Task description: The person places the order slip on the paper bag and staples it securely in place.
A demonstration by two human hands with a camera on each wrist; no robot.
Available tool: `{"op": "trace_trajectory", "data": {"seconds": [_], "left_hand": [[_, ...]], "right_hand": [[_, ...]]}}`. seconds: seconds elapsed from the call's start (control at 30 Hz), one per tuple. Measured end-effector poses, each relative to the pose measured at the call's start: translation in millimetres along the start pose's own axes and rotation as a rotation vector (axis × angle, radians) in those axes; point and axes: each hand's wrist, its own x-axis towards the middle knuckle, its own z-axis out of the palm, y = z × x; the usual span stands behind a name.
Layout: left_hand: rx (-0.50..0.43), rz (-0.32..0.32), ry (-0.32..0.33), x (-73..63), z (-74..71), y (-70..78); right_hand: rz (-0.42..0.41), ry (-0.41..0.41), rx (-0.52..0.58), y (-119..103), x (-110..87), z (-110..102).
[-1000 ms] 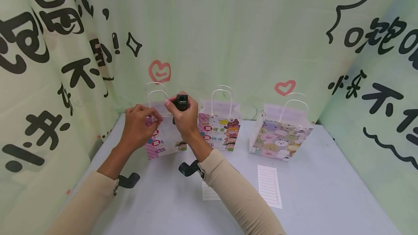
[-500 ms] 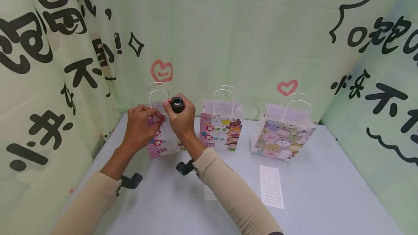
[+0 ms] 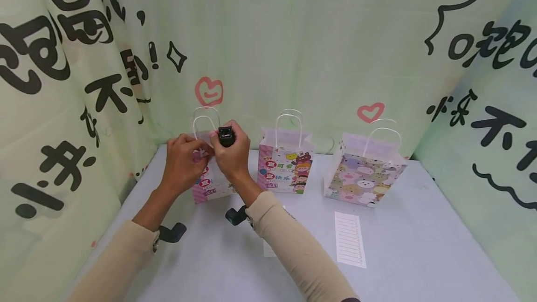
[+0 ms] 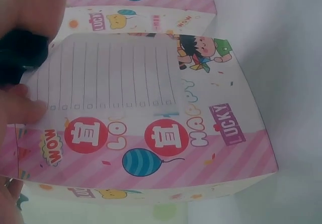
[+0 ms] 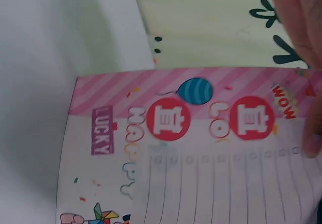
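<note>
A pink striped paper gift bag stands at the table's back left, and both hands meet at its top edge. My left hand pinches a lined paper slip against the bag's front near the rim. My right hand grips a small black stapler-like tool just above that rim, right beside the left fingertips. In the right wrist view the slip lies flat over the bag's printed face. The left wrist view shows the tool dark and blurred at the slip's upper corner.
Two more patterned bags stand in a row to the right, one in the middle and one at the far right. A lined slip lies on the grey table, another shows under my right forearm. Green printed curtains enclose the table.
My right hand has carried the black tool a little left and down, closer to my left fingers at the bag's rim. The left hand keeps its pinch.
</note>
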Motion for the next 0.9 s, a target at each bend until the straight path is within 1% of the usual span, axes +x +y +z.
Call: {"op": "trace_trajectory", "data": {"seconds": [0.1,0.23,0.33,0.5,0.63,0.77,0.9], "left_hand": [[0.002,-0.005,0.005,0.2,0.3,1.3],[0.013,-0.018,-0.002,0.1,0.3,2.9],[0.02,-0.025,-0.014,0.0,0.3,3.1],[0.028,-0.028,-0.019,0.1,1.2,1.5],[0.022,-0.026,-0.016,-0.1,1.4,1.2],[0.013,-0.03,-0.015,0.3,1.8,1.4],[0.002,-0.033,-0.022,0.2,1.3,2.8]], "right_hand": [[-0.033,0.054,-0.031,2.7,0.2,2.7],[-0.046,0.075,-0.015,4.6,0.4,3.7],[-0.033,0.062,0.015,4.8,1.6,3.2],[0.001,-0.013,0.1,4.4,5.1,2.2],[0.001,-0.046,0.126,2.6,8.6,2.4],[-0.003,-0.046,0.138,2.2,10.7,3.3],[-0.015,-0.007,0.136,3.2,10.7,4.2]]}}
